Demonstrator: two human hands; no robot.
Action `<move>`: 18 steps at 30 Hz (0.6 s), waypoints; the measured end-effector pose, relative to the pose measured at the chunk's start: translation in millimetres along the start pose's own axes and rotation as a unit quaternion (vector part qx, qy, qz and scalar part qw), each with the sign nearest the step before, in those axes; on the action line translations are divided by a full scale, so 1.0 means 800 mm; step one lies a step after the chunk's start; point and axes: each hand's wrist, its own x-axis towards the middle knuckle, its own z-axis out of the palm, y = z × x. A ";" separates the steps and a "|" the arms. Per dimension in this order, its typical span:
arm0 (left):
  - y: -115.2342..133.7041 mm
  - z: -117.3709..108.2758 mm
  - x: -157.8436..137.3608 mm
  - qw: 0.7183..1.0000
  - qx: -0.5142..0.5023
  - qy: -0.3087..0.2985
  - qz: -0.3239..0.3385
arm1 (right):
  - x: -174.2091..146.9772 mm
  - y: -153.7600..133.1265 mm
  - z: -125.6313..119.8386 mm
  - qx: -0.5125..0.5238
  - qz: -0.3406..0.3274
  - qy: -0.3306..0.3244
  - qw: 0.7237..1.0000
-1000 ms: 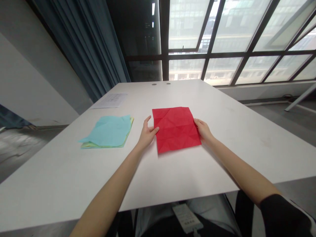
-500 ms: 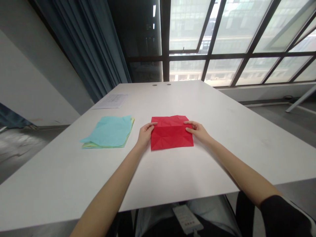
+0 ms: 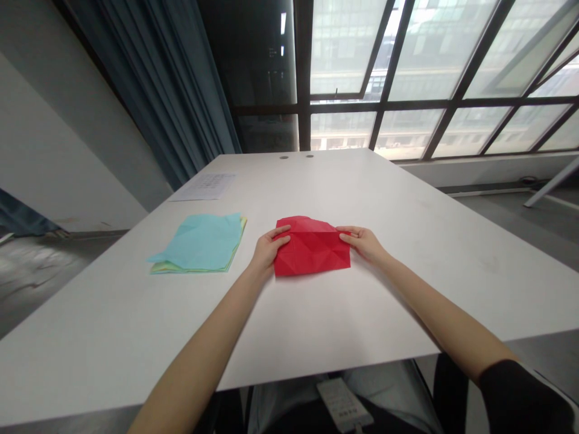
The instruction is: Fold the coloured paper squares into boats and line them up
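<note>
A sheet of red paper point(image 3: 312, 253) with many crease lines is in front of me over the table, a raised fold running across its middle. My left hand point(image 3: 268, 250) pinches its left edge between thumb and fingers. At the right edge, the thumb and fingers of my right hand point(image 3: 362, 242) are closed on the paper near the end of that fold. The part behind the fold bends, and its far right corner dips behind the ridge by my right fingers.
Left of my hands lies a stack of coloured paper point(image 3: 203, 241), light blue on top with yellow and green edges below. A printed sheet point(image 3: 205, 187) rests farther back at the left edge of the white table point(image 3: 362, 319). Windows and a blue curtain point(image 3: 172, 90) stand beyond.
The red paper's middle fold has become sharper. Its far part, flatter before, now curves, with the right far corner pulled down. Both hands keep their grip, and the left thumb reaches farther onto the paper.
</note>
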 end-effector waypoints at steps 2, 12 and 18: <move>0.002 0.003 -0.002 1.000 -0.024 0.006 -0.016 | 0.000 0.000 0.002 0.014 0.004 -0.007 1.000; 0.009 0.007 -0.007 0.999 -0.027 -0.004 -0.030 | -0.003 -0.006 0.002 0.023 -0.027 0.021 0.999; 0.009 0.008 -0.009 0.999 0.010 -0.029 -0.041 | -0.001 -0.004 -0.001 0.000 -0.048 0.015 0.999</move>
